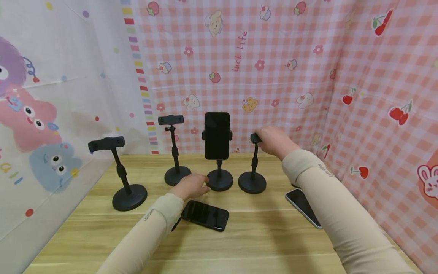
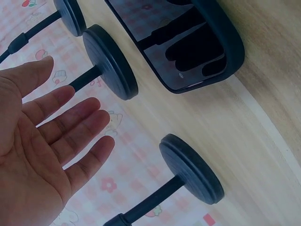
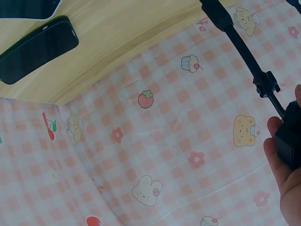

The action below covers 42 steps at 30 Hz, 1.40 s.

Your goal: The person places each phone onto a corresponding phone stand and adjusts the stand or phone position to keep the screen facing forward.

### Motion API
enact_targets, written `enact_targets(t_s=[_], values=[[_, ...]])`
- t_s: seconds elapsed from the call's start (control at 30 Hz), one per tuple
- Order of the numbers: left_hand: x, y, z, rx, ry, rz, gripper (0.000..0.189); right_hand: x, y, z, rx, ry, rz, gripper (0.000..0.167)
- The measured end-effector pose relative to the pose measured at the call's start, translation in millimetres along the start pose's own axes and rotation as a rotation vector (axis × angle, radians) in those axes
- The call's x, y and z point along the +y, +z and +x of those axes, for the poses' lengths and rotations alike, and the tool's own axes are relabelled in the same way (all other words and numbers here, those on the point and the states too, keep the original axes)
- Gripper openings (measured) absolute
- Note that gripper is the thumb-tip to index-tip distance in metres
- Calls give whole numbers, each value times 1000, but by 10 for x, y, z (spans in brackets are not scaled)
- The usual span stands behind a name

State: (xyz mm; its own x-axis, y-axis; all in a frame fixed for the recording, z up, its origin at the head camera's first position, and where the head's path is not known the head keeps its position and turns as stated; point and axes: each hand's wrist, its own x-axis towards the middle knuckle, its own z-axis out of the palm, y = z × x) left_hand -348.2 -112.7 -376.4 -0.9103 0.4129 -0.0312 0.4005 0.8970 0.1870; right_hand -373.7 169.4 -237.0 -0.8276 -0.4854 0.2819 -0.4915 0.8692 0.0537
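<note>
My right hand (image 1: 273, 140) grips the black clamp (image 3: 288, 141) at the top of the rightmost phone stand (image 1: 252, 183). That stand is upright, its round base on the table. My left hand (image 1: 191, 185) hovers over the table with fingers loosely spread, holding nothing, as the left wrist view shows. Just beyond its fingertips stands another phone stand (image 1: 220, 182), whose clamp carries an upright black phone (image 1: 217, 135). Under the left hand's near side, a second black phone (image 1: 205, 215) lies flat, screen up.
Two more stands with bare clamps are at the left: one further back (image 1: 176, 176), one nearer (image 1: 129, 198). By my right forearm lies a white-edged phone (image 1: 302, 207); beside it is a dark phone (image 3: 40, 49). Patterned cloth (image 1: 273, 76) hangs behind the table.
</note>
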Motion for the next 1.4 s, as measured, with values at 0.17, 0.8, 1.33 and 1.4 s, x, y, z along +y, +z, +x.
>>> enact_targets(t_s=[0.17,0.8,1.33,1.4], values=[[9,17,2,-6,4,7,40,15,19,-9,-7,17,21,18],[64,-11,-29,-10,0,-20,40,88,-95,-87,-81,124,42,62],[80,-8,-20,2,41,-5,37,244,-129,-207,-65,141,64,67],[85,-7,-19,2,43,-3,37,263,-129,-222,-69,139,62,67]])
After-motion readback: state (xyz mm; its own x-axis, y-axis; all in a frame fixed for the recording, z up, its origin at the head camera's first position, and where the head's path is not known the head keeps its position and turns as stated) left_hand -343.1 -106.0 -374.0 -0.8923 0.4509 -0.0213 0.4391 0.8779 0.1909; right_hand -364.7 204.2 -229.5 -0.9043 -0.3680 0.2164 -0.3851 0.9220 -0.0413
